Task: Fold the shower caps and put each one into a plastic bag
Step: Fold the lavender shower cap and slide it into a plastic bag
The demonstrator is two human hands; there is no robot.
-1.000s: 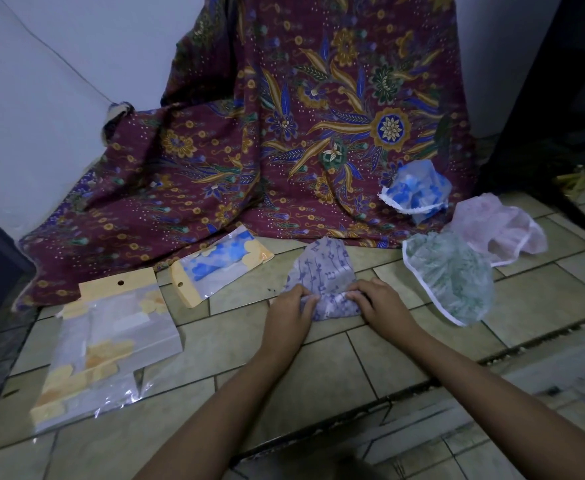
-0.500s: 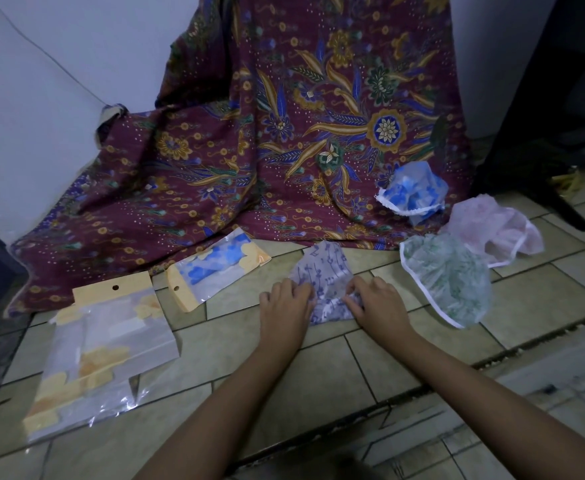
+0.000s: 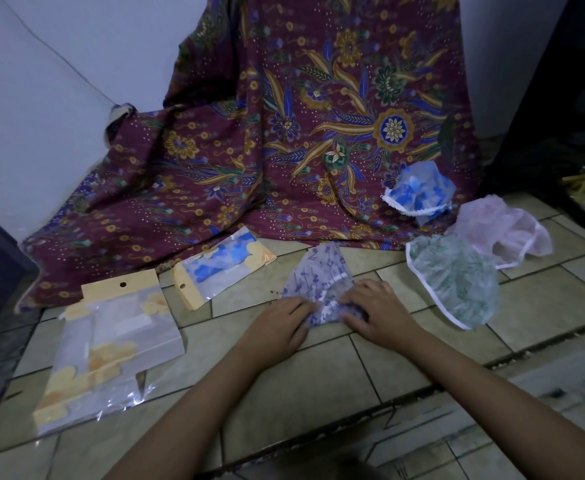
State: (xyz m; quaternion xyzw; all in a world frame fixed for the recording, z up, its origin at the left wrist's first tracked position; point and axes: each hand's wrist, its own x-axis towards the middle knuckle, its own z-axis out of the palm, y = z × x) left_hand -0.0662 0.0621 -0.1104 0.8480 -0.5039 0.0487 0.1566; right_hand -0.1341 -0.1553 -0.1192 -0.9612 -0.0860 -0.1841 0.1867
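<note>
Two hands work low on the tiled floor (image 3: 319, 393), both forearms reaching in from the near edge of the view. The left hand (image 3: 277, 323) and the right hand (image 3: 377, 315) lie palm down with fingers curled, pressing and pinching the near end of a purple-patterned shower cap (image 3: 322, 275) between them — the cap lies flattened on the tiles, its far end pointing toward the cloth behind.

To the left, near the floor's left side, sits a loose stack of clear plastic bags (image 3: 111, 351) with yellow card headers. A little farther back, between that stack and the purple cap, lies a packed bag (image 3: 221, 268) with a blue-patterned cap already inside, tilted on the tiles.

To the right of the hands a green-patterned shower cap (image 3: 457, 278) with white trim lies open on the floor, touching a pink shower cap (image 3: 506, 230) just behind it. Farther still, a blue shower cap (image 3: 419, 194) rests crumpled on the lower edge of a maroon batik cloth (image 3: 284, 133) — the cloth hangs down the white wall (image 3: 59, 81) and spreads onto the floor.
</note>
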